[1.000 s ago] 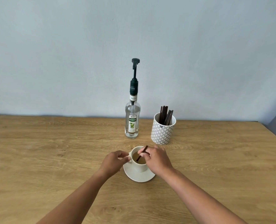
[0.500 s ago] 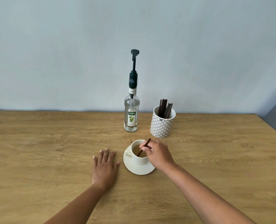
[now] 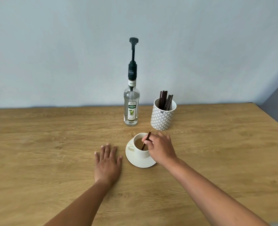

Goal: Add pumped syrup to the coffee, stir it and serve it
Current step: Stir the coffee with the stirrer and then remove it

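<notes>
A white cup of light-brown coffee (image 3: 139,150) stands on a white saucer (image 3: 139,162) in the middle of the wooden table (image 3: 53,144). My right hand (image 3: 161,148) hovers over the cup's right side and pinches a dark brown stir stick (image 3: 146,141), whose lower end dips into the coffee. My left hand (image 3: 107,162) lies flat on the table to the left of the saucer, fingers spread, holding nothing. Behind the cup stands a clear syrup bottle (image 3: 131,108) with a dark green pump, its head raised.
A white patterned holder (image 3: 162,118) with several dark stir sticks stands right of the bottle. A pale wall runs along the table's far edge. The table's right edge slants away at the far right.
My left hand let go of the cup's handle and came down flat on the table. My right hand keeps the stick in the coffee, its lower end shifting inside the cup.
</notes>
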